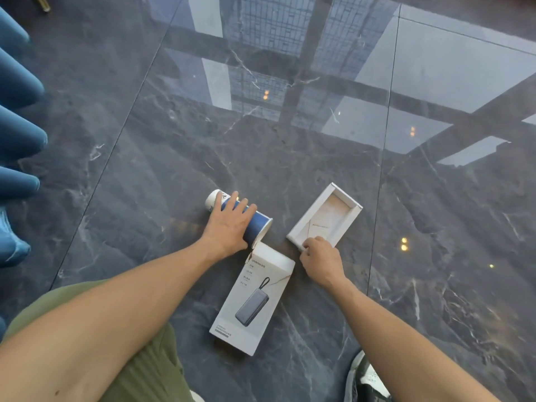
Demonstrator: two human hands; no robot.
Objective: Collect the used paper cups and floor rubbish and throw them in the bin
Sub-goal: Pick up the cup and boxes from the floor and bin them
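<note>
A stack of paper cups (261, 224), blue and white, lies on its side on the dark marble floor (174, 146). My left hand (230, 224) is wrapped over its middle. To the right lies an open white cardboard tray (327, 216), tilted diagonally. My right hand (320, 258) pinches its near corner. Between my arms a white product box (252, 300) with a power bank pictured on it lies flat, its top end touching the cups' open rim.
Blue upholstered seating (17, 134) runs along the left edge. My knee in green shorts (145, 367) is at the bottom left and my shoe (365, 381) at the bottom centre-right. The glossy floor reflects ceiling panels further ahead.
</note>
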